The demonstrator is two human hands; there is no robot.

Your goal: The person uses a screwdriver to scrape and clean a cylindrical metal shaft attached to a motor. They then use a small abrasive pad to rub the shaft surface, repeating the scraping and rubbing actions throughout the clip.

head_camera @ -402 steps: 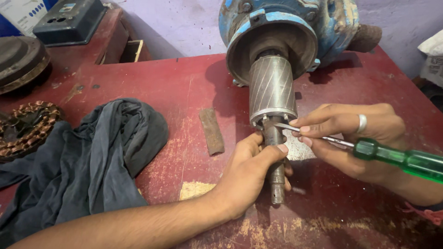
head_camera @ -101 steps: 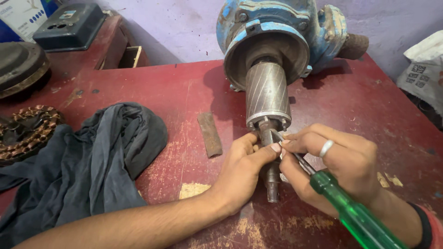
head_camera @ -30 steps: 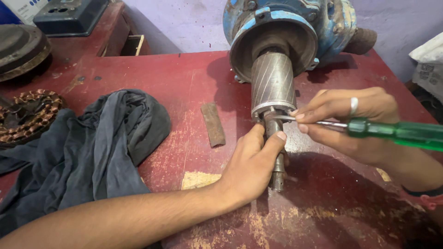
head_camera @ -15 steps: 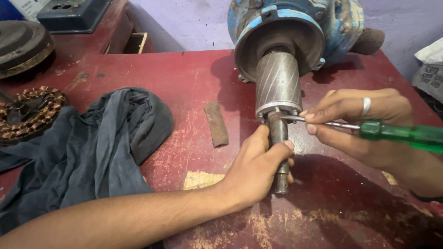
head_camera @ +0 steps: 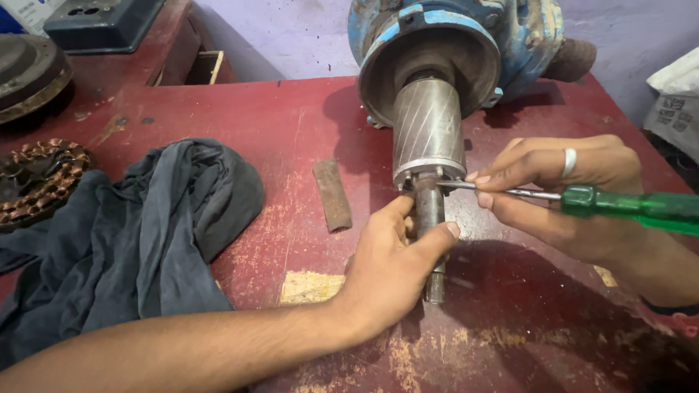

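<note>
A: Start at the left edge. What lies there?

B: A copper winding coil [head_camera: 40, 182] at the table's edge, and above it a dark round metal part [head_camera: 29, 76]. A dark grey cloth [head_camera: 138, 233] is bunched beside the coil on the worn red table [head_camera: 291, 124]. A dark box [head_camera: 102, 22] sits at the back left.

A: And toward the middle?

B: A small rusty flat bar [head_camera: 332, 195] lies alone on the table, near the cloth but apart from it. Below it is a patch where the paint has worn to bare wood.

A: Where is the left hand?

B: The left hand [head_camera: 389, 273] comes in from the lower left and is wrapped around the steel shaft [head_camera: 431, 218], thumb on one side, fingers on the other. That shaft sticks out of the grooved rotor [head_camera: 428, 127], which sits halfway inside the blue motor housing [head_camera: 524, 36] at the back of the table.

A: And the right?

B: The right hand [head_camera: 561, 193], a ring on one finger, pinches a green-handled screwdriver [head_camera: 633, 207]. Its metal blade runs level, the tip touching the collar where rotor meets shaft.

A: Anything further right?

B: A pale bag [head_camera: 677, 102] at the edge, partly cut off.
</note>
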